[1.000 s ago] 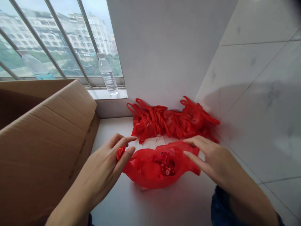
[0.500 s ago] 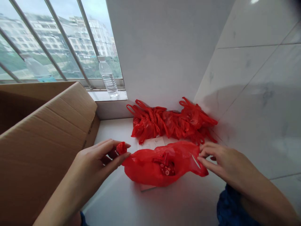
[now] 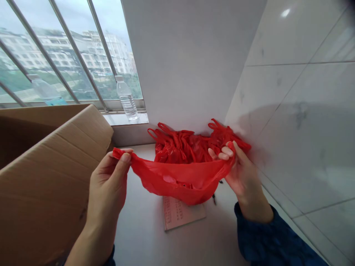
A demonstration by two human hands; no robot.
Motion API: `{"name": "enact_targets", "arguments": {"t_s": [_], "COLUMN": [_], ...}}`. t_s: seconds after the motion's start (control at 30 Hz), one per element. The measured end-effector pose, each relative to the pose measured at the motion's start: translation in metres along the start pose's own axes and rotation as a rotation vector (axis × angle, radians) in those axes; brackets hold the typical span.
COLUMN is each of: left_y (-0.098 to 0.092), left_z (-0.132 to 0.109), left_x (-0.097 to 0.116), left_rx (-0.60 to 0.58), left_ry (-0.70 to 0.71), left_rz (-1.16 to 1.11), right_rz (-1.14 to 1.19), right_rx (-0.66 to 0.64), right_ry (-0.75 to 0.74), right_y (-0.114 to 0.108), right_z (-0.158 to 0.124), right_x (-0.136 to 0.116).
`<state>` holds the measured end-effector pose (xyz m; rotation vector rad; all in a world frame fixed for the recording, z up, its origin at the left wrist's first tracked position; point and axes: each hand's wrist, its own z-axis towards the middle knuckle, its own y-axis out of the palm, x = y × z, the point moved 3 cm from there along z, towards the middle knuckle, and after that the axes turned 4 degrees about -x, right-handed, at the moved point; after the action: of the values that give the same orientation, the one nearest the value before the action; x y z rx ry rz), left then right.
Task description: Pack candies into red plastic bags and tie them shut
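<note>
A red plastic bag [image 3: 180, 181] hangs in the air between my hands, sagging in the middle with small red items inside it. My left hand [image 3: 109, 179] pinches one handle of the bag at its left end. My right hand [image 3: 240, 171] grips the other handle at the right end, palm turned toward me. Below the bag a paper card [image 3: 181, 214] with printed text lies flat on the white counter [image 3: 144, 229]. Behind the bag a pile of tied red plastic bags [image 3: 188, 142] rests against the wall.
A large open cardboard box [image 3: 47, 173] fills the left side. A clear water bottle [image 3: 126, 98] stands on the window sill, and a second bottle [image 3: 44, 90] is behind the box. White tiled wall [image 3: 299, 122] closes the right side.
Both hands took hold of the bag's two ends and lifted it off the counter, stretching it between them. The card underneath is now uncovered.
</note>
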<state>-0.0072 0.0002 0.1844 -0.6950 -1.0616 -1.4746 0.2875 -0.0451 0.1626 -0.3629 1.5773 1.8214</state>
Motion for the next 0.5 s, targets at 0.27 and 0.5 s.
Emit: {"name": "enact_targets", "arguments": {"t_s": [0.27, 0.5], "left_y": [0.026, 0.053], "left_z": [-0.013, -0.055], "left_x": [-0.010, -0.021], "left_rx": [-0.134, -0.689], "left_ry": [-0.135, -0.379], "left_rz": [-0.232, 0.084], "right_rz": [-0.448, -0.957], "right_rx": [-0.106, -0.534], "right_ry": [-0.107, -0.003], "right_y": [0.021, 0.035], "right_z": [-0.012, -0.030], "right_x": [0.030, 0.075]}}
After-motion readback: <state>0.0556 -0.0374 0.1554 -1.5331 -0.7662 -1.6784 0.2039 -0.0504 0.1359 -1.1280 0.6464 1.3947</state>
